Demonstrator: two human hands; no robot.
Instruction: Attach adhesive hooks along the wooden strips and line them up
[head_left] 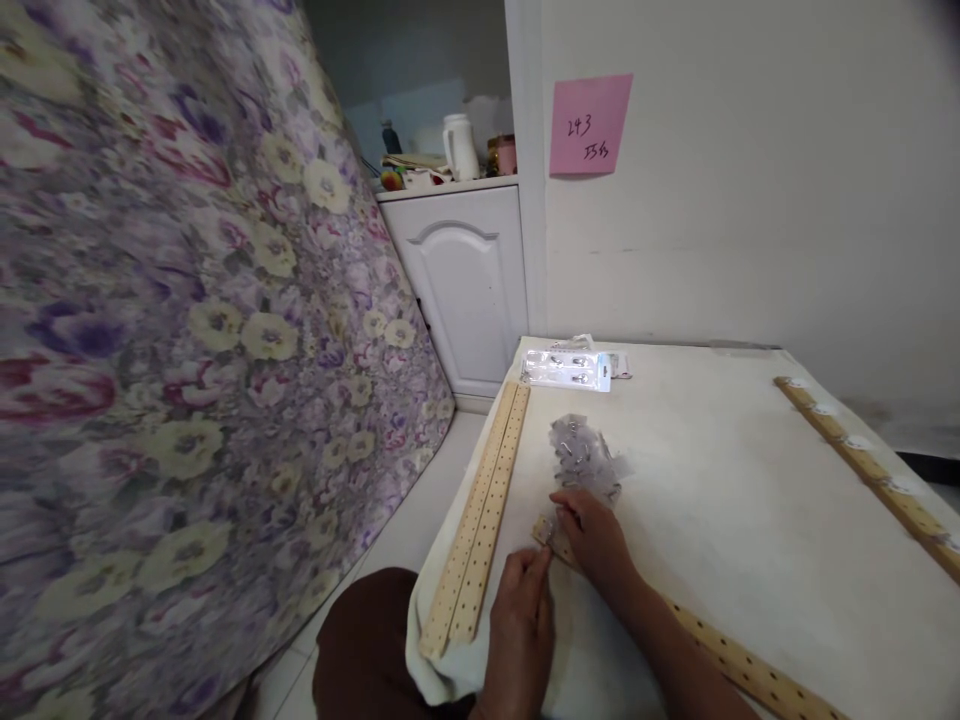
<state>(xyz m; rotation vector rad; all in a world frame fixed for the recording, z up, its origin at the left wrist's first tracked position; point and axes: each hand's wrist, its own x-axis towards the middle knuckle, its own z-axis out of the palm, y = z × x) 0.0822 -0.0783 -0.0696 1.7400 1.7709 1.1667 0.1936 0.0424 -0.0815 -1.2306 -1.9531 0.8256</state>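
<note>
My right hand (pixel 596 535) rests on the end of a perforated wooden strip (pixel 739 665) that runs toward the lower right under my forearm; its fingers are curled in a pinch on a small clear plastic piece. My left hand (pixel 525 610) is just below and to the left, fingers curled together near the same strip end; what it holds is hidden. A heap of small clear plastic packets (pixel 585 455) lies right above my right hand on the white cloth-covered table (pixel 720 480).
Two perforated wooden strips (pixel 480 520) lie side by side along the table's left edge. Another strip with white pieces on it (pixel 874 470) lies at the right. A clear package (pixel 566 368) sits at the far edge. A floral mattress (pixel 172 330) leans at left; a white cabinet (pixel 465 280) stands behind.
</note>
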